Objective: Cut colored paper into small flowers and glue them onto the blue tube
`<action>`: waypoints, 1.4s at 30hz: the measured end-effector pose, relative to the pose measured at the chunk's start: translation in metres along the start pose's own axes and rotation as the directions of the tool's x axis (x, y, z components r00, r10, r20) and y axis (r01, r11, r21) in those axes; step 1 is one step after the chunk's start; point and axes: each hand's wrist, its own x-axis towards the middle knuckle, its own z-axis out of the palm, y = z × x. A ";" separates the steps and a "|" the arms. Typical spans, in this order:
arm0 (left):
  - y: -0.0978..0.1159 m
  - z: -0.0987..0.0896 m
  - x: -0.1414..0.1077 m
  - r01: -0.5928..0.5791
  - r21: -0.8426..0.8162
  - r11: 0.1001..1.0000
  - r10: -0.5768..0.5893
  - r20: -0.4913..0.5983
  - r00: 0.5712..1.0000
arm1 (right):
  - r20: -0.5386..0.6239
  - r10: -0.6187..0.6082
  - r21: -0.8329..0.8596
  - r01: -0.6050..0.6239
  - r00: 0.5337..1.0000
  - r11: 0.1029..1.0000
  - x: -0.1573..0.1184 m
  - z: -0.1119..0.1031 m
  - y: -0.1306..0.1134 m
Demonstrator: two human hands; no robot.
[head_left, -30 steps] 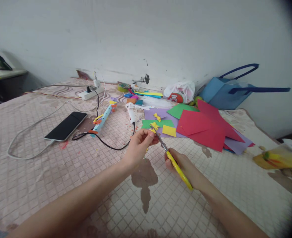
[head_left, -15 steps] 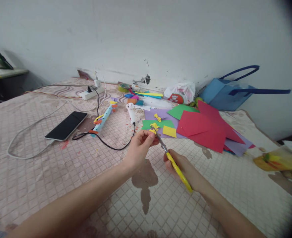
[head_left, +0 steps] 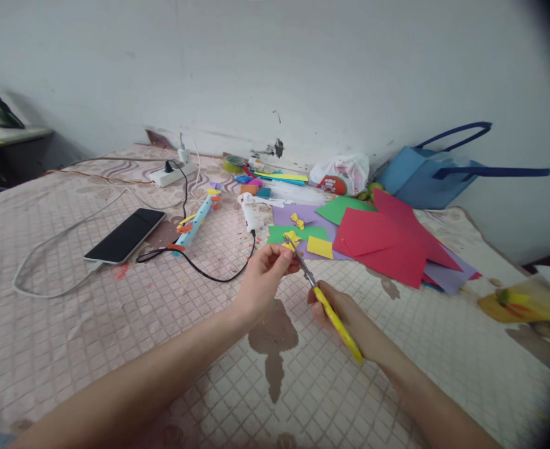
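Observation:
Low over the table, my right hand (head_left: 338, 307) grips a pair of scissors (head_left: 335, 321) with yellow handles, the metal blades pointing up and left. The blade tips meet a small yellow piece of paper (head_left: 288, 246) at the fingertips of my left hand (head_left: 266, 274). That hand is pinched closed, and its fingers hide most of the piece. Just beyond lie a green strip (head_left: 277, 234), a yellow rectangle (head_left: 319, 247) and yellow bow-shaped cutouts (head_left: 297, 220) on a purple sheet (head_left: 282, 215).
Red sheets (head_left: 382, 243) spread to the right, before a blue bag (head_left: 427, 178). A white glue gun (head_left: 247, 215) trails a black cord. Farther left are a decorated light-blue strip (head_left: 195, 224), a phone (head_left: 125, 237) on a cable and a power strip (head_left: 172, 176).
Both hands and the scissors hold almost the same position. The view has shifted very slightly; nothing was picked up or let go.

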 end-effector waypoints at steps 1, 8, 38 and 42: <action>0.000 0.000 0.000 -0.003 -0.003 1.000 0.003 0.002 1.000 | -0.004 -0.002 0.003 0.002 1.000 1.000 0.000 0.000 0.001; 0.000 -0.001 0.000 -0.005 -0.008 1.000 0.005 0.013 1.000 | -0.015 -0.002 0.001 0.002 1.000 1.000 0.001 0.000 0.002; 0.022 -0.006 0.006 0.013 0.133 0.991 -0.034 0.155 0.987 | -0.049 0.049 -0.054 -0.052 0.998 0.997 0.000 -0.005 0.007; 0.025 -0.009 0.008 0.001 0.178 0.984 -0.038 0.205 0.978 | -0.056 0.044 -0.064 -0.048 0.997 0.997 -0.001 -0.005 0.011</action>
